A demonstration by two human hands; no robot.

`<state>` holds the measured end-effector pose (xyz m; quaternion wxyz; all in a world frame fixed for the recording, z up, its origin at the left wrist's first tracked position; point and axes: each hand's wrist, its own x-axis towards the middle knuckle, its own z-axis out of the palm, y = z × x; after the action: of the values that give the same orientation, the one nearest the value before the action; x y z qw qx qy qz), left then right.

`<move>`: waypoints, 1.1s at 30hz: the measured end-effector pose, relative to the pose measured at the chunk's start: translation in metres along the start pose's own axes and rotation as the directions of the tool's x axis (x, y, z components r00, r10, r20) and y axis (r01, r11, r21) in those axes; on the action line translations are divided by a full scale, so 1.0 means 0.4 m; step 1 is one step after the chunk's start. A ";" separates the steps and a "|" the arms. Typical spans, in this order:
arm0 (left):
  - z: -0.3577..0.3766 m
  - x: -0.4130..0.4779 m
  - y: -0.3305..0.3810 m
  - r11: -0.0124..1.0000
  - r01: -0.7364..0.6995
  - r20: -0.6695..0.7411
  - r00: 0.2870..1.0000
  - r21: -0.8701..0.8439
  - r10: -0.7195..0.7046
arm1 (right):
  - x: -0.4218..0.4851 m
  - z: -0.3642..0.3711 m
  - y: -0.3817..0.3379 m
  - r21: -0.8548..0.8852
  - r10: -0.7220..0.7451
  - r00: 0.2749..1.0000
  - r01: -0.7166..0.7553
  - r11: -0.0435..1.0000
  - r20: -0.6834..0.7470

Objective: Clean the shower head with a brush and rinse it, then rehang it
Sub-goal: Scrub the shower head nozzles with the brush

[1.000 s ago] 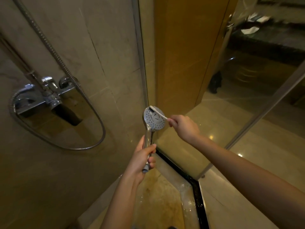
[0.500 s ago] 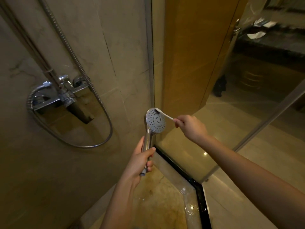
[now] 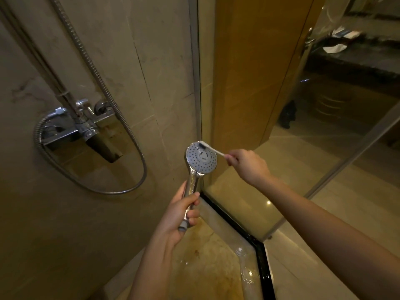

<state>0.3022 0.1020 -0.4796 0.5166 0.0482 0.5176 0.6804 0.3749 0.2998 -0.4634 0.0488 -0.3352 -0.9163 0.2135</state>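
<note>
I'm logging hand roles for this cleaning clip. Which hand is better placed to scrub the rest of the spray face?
Right. The right hand already holds the brush, bristles at the shower head face's top edge. The left hand is wrapped around the handle, steadying it.

my left hand (image 3: 177, 215) grips shower head (image 3: 201, 158) handle, face toward me | my right hand (image 3: 249, 165) holds brush (image 3: 211, 148), bristles on face's far edge | hose (image 3: 95, 72) loops left

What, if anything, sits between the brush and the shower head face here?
Nothing visible. The right hand holds the brush with its bristles at the top edge of the shower head, whose face is turned up and unobstructed. The left hand grips only its handle.
</note>
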 end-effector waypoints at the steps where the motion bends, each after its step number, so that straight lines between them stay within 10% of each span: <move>1: 0.002 0.000 0.000 1.000 0.007 0.003 1.000 -0.028 -0.007 | 0.000 0.000 0.000 -0.003 0.003 1.000 -0.003 1.000 -0.015; 20: -0.030 0.020 -0.007 0.977 0.047 0.044 0.998 -0.207 -0.039 | -0.023 -0.029 -0.036 -0.324 -0.112 0.988 0.140 0.936 0.102; 33: -0.048 0.032 0.015 0.916 0.126 0.099 0.991 -0.382 -0.095 | -0.019 0.002 0.002 -0.107 -0.024 0.999 0.021 0.994 -0.023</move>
<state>0.2810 0.0994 -0.4900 0.5733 -0.0574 0.3542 0.7366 0.3809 0.2953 -0.4642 0.0443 -0.3296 -0.9295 0.1594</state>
